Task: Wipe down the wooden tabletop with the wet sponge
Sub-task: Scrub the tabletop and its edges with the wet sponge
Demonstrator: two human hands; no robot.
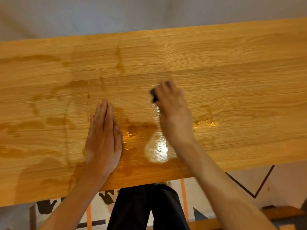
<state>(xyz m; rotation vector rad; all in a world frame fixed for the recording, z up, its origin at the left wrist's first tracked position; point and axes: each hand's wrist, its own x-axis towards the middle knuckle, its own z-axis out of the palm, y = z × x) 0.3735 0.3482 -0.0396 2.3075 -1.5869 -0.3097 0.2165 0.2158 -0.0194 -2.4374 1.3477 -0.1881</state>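
Observation:
The wooden tabletop (224,67) fills the view, with dark wet streaks across its left and middle and a shiny wet patch near the front edge. My right hand (172,107) grips a dark sponge (154,95) and presses it on the wood right of centre; only the sponge's left end shows past my fingers, and the hand is motion-blurred. My left hand (103,138) lies flat on the tabletop, fingers straight and together, left of the wet patch.
A grey wall (149,12) runs behind the table's far edge. Below the near edge are my dark trousers (146,208), a patterned floor mat (249,185) and part of a wooden bench (282,213) at the lower right.

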